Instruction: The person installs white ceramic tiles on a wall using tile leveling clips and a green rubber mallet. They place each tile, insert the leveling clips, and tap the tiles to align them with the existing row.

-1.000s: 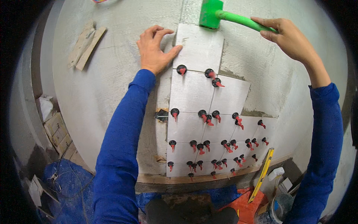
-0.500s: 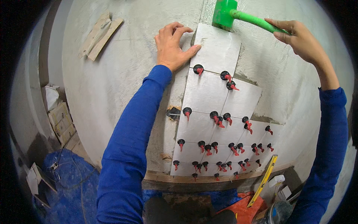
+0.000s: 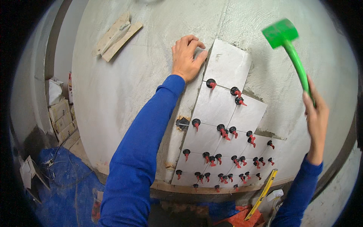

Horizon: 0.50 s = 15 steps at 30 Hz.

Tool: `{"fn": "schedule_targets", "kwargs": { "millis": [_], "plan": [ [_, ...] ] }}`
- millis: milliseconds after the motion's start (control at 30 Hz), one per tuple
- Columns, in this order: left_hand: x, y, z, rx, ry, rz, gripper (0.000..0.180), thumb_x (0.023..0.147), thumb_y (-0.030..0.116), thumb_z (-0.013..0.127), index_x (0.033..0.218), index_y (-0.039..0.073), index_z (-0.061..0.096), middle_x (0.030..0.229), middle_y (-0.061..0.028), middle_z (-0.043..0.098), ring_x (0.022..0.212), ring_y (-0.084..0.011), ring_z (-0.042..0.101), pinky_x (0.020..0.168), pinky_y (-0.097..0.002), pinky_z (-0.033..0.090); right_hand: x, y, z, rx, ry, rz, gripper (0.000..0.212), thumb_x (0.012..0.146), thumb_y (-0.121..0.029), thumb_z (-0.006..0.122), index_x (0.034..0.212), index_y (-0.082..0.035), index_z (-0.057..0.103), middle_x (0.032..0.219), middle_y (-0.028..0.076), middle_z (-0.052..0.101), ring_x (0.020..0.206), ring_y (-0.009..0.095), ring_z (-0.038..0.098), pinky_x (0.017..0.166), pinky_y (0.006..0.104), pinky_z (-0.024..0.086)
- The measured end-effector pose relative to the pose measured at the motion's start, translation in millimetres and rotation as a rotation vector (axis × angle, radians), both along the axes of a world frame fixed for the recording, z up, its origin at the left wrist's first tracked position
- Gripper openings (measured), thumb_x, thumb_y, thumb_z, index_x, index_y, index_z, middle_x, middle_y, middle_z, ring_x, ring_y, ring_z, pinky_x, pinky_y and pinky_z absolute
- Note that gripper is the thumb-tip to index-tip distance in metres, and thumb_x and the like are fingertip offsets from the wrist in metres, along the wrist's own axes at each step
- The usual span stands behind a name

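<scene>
A green rubber mallet (image 3: 296, 62) is raised off the wall, its head up and slightly blurred. My right hand (image 3: 317, 111) grips the lower end of its handle. At the upper left edge of the top tile (image 3: 227, 63) is my left hand (image 3: 188, 56), its fingers loosely bent and apart, the thumb near the tile's edge; it holds nothing. Below, several pale grey tiles (image 3: 207, 100) climb the wall in stepped rows. Black and red levelling clips (image 3: 211, 84) stick out along their joints.
A grey wall (image 3: 140, 79) surrounds the tiles, with a dark hole (image 3: 183, 123) left of them. Two wooden pieces (image 3: 117, 36) are at upper left. A yellow spirit level (image 3: 262, 193) leans at lower right. Blue sheeting (image 3: 72, 185) and boxes (image 3: 60, 117) are at left.
My right hand has swung the mallet off the top tile's upper edge, rightward and down, turning its head upward. My left thumb has drawn back from the tile's face. The view has shifted.
</scene>
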<state>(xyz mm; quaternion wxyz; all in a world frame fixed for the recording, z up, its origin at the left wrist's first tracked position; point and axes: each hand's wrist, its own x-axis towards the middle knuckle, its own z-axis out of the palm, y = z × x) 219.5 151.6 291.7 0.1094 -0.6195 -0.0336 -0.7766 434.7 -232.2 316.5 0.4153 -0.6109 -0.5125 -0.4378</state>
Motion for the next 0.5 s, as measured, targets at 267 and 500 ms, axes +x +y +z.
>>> {"fn": "schedule_targets", "kwargs": {
  "millis": [267,500],
  "plan": [
    [-0.7,-10.8,-4.0,-0.054,0.099,0.17,0.047,0.075,0.043,0.081,0.113,0.018,0.069,0.134,-0.0105,0.051,0.131,-0.032,0.041,0.113,-0.0495,0.028,18.4,-0.1,-59.5,0.091,-0.218,-0.119,0.052,0.1,-0.015,0.069,0.149,-0.029,0.061,0.085,0.005,0.06,0.069,0.015,0.051,0.064,0.0323,0.047],
    [-0.4,-5.7,-3.0,-0.029,0.116,0.224,0.054,0.072,0.043,0.084,0.117,0.02,0.066,0.138,-0.0102,0.048,0.132,-0.0335,0.039,0.113,-0.0535,0.029,8.5,25.3,-45.2,0.086,-0.653,-0.299,0.06,0.098,-0.015,0.07,0.151,-0.039,0.056,0.095,0.009,0.066,0.076,0.019,0.066,0.063,0.0371,0.054]
  ]
}}
